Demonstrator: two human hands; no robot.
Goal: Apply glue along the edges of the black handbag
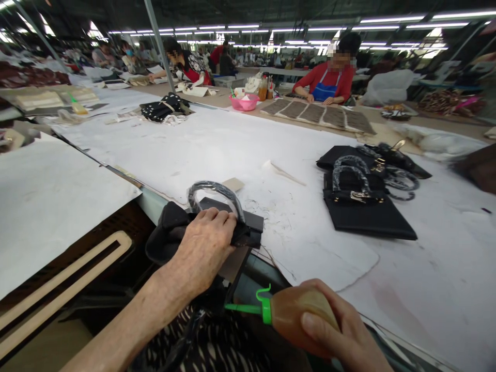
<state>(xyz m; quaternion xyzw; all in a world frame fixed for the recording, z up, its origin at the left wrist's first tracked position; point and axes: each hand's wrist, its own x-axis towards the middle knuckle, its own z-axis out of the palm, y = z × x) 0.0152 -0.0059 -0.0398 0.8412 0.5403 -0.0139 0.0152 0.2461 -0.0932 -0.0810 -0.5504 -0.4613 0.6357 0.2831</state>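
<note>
My left hand (207,243) is closed over a black bag part (174,227) at the table's near edge, pressing it down. A curved handle wrapped in clear plastic (217,194) rises from that piece just beyond my knuckles. My right hand (344,330) grips a brownish glue bottle (298,315) low in the view. Its green nozzle (248,307) points left toward the black piece.
White paper (240,150) covers the long table. A stack of black bag pieces with handles (364,196) lies to the right. A pink bowl (244,102) and brown panels (318,113) sit farther back, where a person in red and others work.
</note>
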